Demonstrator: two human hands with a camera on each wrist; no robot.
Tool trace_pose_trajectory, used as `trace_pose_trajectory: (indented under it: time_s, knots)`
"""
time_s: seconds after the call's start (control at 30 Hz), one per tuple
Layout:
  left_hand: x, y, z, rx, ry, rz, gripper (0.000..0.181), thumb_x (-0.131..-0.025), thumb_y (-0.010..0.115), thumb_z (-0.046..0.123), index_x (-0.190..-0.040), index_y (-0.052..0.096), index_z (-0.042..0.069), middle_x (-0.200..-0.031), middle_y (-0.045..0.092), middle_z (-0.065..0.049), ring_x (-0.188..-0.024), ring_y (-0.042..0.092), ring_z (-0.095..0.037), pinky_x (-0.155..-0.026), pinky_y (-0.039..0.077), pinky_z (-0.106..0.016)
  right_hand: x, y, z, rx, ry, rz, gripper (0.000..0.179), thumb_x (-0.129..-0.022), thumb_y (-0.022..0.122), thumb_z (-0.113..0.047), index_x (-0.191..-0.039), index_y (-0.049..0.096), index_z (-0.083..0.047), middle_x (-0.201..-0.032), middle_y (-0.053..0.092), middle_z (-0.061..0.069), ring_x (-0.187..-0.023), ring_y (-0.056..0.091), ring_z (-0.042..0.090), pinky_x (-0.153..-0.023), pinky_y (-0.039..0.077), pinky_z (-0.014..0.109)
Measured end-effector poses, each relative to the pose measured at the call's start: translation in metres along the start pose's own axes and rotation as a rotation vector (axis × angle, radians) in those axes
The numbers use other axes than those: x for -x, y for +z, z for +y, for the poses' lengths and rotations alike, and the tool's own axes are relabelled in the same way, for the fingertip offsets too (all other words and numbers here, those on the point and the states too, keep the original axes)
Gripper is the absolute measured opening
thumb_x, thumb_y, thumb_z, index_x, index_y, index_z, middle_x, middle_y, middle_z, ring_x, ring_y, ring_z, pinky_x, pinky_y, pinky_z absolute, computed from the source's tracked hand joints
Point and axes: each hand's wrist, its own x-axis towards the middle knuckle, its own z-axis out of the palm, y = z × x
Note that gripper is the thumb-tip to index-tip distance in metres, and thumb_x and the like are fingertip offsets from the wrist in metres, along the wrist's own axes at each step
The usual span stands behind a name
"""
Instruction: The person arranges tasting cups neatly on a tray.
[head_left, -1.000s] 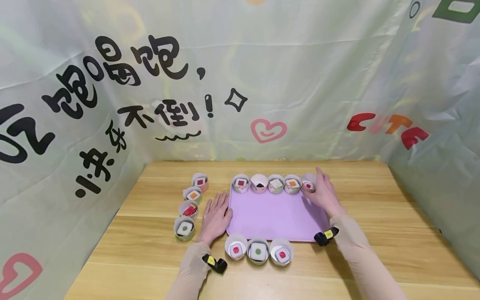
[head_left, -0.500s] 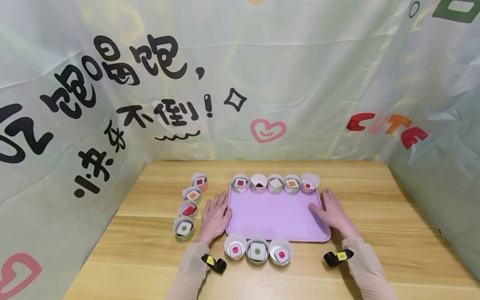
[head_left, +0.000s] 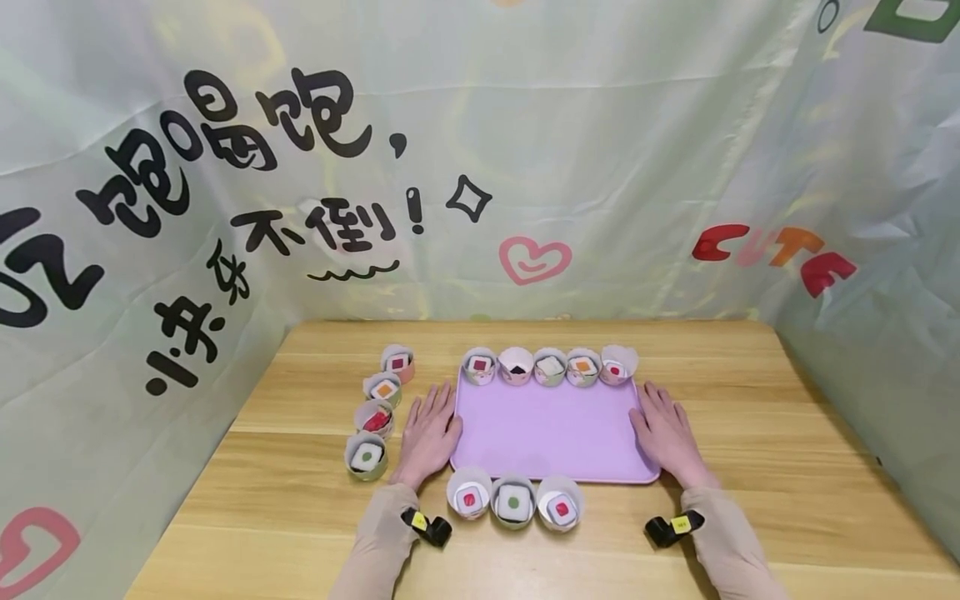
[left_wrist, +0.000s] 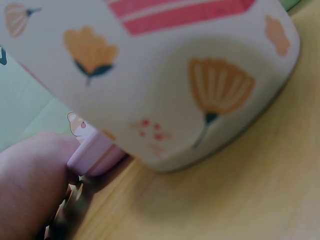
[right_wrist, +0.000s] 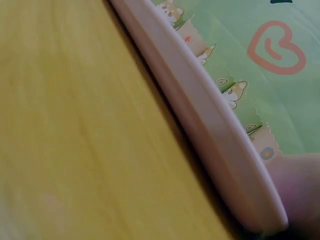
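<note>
A shallow purple tray (head_left: 551, 429) lies on the table between both hands. My left hand (head_left: 427, 437) rests flat by its left edge, fingers spread and the thumb against the rim. At the right edge lies my right hand (head_left: 669, 435), also flat, its thumb at the rim. Neither hand grips anything. Several paper cups line the tray's back edge, from a cup with a dark red-centred piece (head_left: 480, 367) to one with a red-centred piece (head_left: 618, 367). A flower-printed paper cup (left_wrist: 150, 85) fills much of the left wrist view. The tray's pink-looking side (right_wrist: 200, 115) crosses the right wrist view.
Three more cups, including a middle one with a green-dotted piece (head_left: 513, 503), stand at the tray's front edge. Several others, such as a cup with a red piece (head_left: 375, 419), form a column left of my left hand. A printed cloth (head_left: 630, 167) hangs behind the wooden table (head_left: 750, 500).
My right hand has let go of the rightmost back cup and come down to the tray's right edge, where it has since shifted slightly outward. My left hand has stayed in place.
</note>
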Motion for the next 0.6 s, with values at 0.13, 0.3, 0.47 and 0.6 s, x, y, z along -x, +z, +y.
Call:
trace_pose_trajectory:
  time_s: [0.13, 0.3, 0.47, 0.6]
  knots:
    - [0.0000, 0.0002, -0.0003, 0.008, 0.000, 0.002, 0.055, -0.105, 0.039, 0.034, -0.155, 0.040, 0.009, -0.166, 0.030, -0.006, -0.158, 0.019, -0.027, -0.130, 0.008, -0.051, 0.0023, 0.0011, -0.0009, -0.003, 0.003, 0.028, 0.056, -0.107, 0.037, -0.021, -0.151, 0.030, 0.013, -0.158, 0.023, 0.038, -0.147, 0.017, 0.058, -0.120, 0.010, 0.070]
    - [0.0007, 0.0007, -0.0001, 0.008, -0.005, 0.006, 0.055, -0.105, 0.039, 0.034, -0.155, 0.040, 0.010, -0.166, 0.030, -0.006, -0.158, 0.019, -0.027, -0.130, 0.008, -0.051, 0.0037, 0.0035, 0.0003, -0.006, -0.012, 0.077, 0.055, -0.106, 0.038, -0.021, -0.149, 0.036, 0.013, -0.156, 0.030, 0.037, -0.146, 0.021, 0.058, -0.119, 0.013, 0.070]
    - [0.0005, -0.0002, 0.0011, 0.020, -0.007, 0.002, 0.055, -0.105, 0.038, 0.034, -0.155, 0.040, 0.010, -0.167, 0.029, -0.006, -0.158, 0.019, -0.028, -0.130, 0.008, -0.051, 0.0033, 0.0049, 0.0028, -0.005, -0.011, 0.090, 0.054, -0.106, 0.038, -0.021, -0.147, 0.038, 0.013, -0.156, 0.031, 0.036, -0.146, 0.022, 0.056, -0.120, 0.013, 0.069]
    - [-0.0008, -0.0008, 0.0003, 0.053, -0.011, -0.002, 0.055, -0.105, 0.039, 0.034, -0.155, 0.039, 0.010, -0.167, 0.029, -0.007, -0.158, 0.019, -0.029, -0.130, 0.007, -0.052, 0.0020, 0.0045, 0.0032, -0.008, -0.002, 0.077, 0.054, -0.106, 0.037, -0.021, -0.149, 0.036, 0.012, -0.157, 0.030, 0.035, -0.148, 0.019, 0.055, -0.121, 0.011, 0.068]
